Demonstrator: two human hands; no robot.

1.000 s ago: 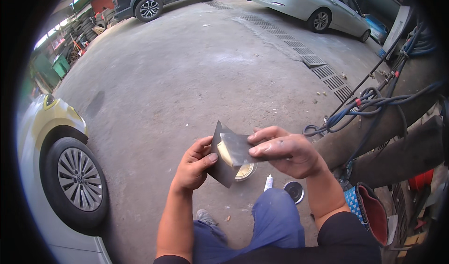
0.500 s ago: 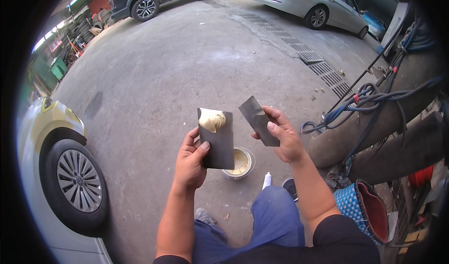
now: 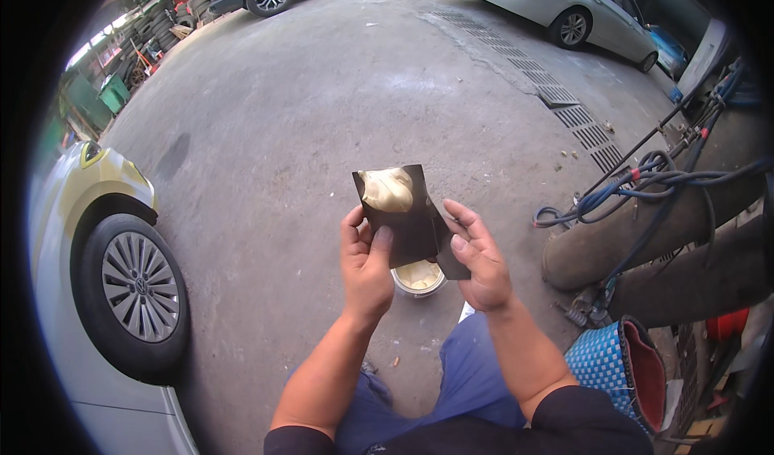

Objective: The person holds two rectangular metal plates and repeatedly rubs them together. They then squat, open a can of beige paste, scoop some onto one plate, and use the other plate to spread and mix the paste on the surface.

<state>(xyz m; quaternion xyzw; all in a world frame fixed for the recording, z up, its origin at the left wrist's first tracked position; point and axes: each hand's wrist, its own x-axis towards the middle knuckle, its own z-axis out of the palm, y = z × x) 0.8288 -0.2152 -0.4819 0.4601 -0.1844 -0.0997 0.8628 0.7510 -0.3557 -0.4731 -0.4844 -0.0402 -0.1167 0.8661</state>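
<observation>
Head: putty [image 3: 388, 191] beyond left grip [image 3: 368, 274], clamped on plate [image 3: 409, 233]; right grip [image 3: 485, 274] apparently pinching spreader [image 3: 452, 260].

Pretty even, soft light, pale sheen on the floor [image 3: 282, 124], bright strips [image 3: 79, 55] upper left, heavy fisheye bend, black corners.

Mid-frame, our left hand [image 3: 369, 257] grips a dark, flat rectangular plate [image 3: 407, 237] bearing a smooth cream-coloured dollop of paste [image 3: 387, 191]; our right hand [image 3: 484, 268] holds a second thin, dark plate [image 3: 451, 257] by its right edge. Just below we see a round tub of pale paste [image 3: 419, 294]; at left, a silver multi-spoke car wheel [image 3: 140, 286].
</observation>
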